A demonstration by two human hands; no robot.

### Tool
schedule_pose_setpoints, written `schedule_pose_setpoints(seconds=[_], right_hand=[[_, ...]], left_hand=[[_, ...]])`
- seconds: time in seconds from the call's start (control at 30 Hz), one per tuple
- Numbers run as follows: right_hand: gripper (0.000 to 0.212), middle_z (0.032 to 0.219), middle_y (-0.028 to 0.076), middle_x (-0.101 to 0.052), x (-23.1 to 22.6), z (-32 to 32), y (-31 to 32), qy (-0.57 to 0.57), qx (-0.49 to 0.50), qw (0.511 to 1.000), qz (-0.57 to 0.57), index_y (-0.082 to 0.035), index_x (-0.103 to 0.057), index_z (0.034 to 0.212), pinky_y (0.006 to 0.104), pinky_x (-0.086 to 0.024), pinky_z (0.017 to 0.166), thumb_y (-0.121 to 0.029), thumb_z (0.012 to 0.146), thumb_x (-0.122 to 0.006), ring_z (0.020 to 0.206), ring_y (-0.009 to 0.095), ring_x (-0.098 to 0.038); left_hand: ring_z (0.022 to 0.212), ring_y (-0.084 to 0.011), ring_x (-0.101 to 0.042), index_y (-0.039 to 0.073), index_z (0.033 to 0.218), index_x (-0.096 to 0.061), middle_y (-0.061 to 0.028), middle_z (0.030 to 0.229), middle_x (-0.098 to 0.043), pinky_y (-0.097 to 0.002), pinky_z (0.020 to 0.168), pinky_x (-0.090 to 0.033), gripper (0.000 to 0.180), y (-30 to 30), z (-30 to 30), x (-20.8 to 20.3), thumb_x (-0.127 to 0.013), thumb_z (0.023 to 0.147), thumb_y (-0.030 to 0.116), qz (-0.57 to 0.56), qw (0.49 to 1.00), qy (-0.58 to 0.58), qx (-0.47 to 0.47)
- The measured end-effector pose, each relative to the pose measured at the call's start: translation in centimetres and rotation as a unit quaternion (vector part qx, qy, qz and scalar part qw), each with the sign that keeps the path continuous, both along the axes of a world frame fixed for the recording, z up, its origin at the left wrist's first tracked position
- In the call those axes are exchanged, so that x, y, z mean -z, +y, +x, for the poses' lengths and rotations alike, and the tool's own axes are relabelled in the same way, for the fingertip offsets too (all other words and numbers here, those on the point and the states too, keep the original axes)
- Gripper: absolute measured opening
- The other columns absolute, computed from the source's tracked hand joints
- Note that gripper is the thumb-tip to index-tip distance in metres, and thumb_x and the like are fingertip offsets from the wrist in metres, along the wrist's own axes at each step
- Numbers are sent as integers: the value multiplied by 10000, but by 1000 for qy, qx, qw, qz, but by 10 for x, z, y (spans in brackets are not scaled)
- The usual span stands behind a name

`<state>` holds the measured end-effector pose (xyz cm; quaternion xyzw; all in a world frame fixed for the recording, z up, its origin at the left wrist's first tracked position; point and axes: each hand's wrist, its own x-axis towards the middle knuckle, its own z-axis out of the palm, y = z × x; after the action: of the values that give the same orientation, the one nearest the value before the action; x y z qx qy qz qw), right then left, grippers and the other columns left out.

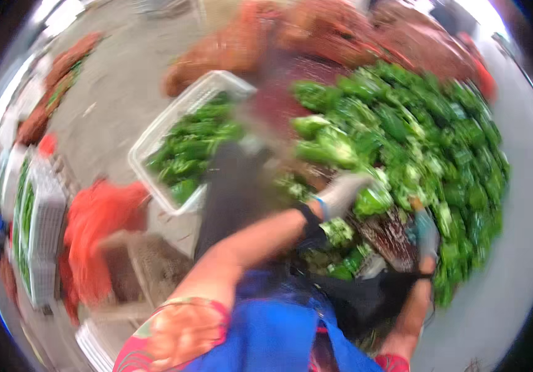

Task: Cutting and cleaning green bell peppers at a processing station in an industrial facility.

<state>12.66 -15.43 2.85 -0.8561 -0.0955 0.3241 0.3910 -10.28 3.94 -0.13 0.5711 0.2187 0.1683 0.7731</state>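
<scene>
My left hand [341,193], in a pale glove, reaches to the near side of a large heap of green peppers [396,124]. Its fingers curl over one green pepper [373,201] and appear to grip it. Further right, my right hand [426,234] wears a grey-and-teal glove and sits low against the heap's edge. Motion smears its fingers, and a small orange-brown patch at their tips is too blurred to name. Between the two hands lies dark red sacking [390,239] with bits of pepper on it.
Left of the heap stands a white plastic crate [148,146] partly filled with green peppers. Full orange mesh sacks [328,28] line the back. Orange netting [102,217], a cardboard box [148,266] and stacked white crates [46,217] are at the left.
</scene>
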Motion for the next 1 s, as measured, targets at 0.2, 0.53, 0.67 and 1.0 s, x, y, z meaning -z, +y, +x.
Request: schedule_pose_setpoints(seconds=[0.2,0.53,0.67,1.0], right_hand=[[723,1482,227,-505,11,-74,-15,-143,-178,969,94,-151,-282,1592,456,-492,1040,-465,1005,-564,1195,355,-621],[504,1219,103,-645,21,-63,-5,-143,-138,929,312,-28,-502,1437,319,-522,927,-215,983,-615,1073,173,-629],[427,1199,73,-649,34,-53,5,32,-34,933,358,-13,-539,1378,306,-512,928,-210,1001,-575,1048,150,-620],[541,1529,113,-479,19,-26,3,-68,-308,852,417,28,-399,1516,328,-365,1158,-38,982,-455,1360,176,-481]], left_hand=[[1289,-319,-545,3,1371,-506,-193,1353,-583,-389,1112,-435,634,-32,45,-30,-662,775,-148,-86,994,6,74],[1123,-237,-631,96,1401,-518,-106,1320,-624,-444,968,-487,495,-47,72,3,-348,1075,427,-30,970,-149,188],[1148,-200,-604,45,1410,-498,-109,1305,-619,-385,1002,-472,467,-32,67,-7,-428,1061,348,-95,976,-43,191],[1100,-159,-609,-9,1448,-439,-102,1252,-628,-306,929,-511,612,-11,50,-55,-657,918,204,-75,967,-21,244]])
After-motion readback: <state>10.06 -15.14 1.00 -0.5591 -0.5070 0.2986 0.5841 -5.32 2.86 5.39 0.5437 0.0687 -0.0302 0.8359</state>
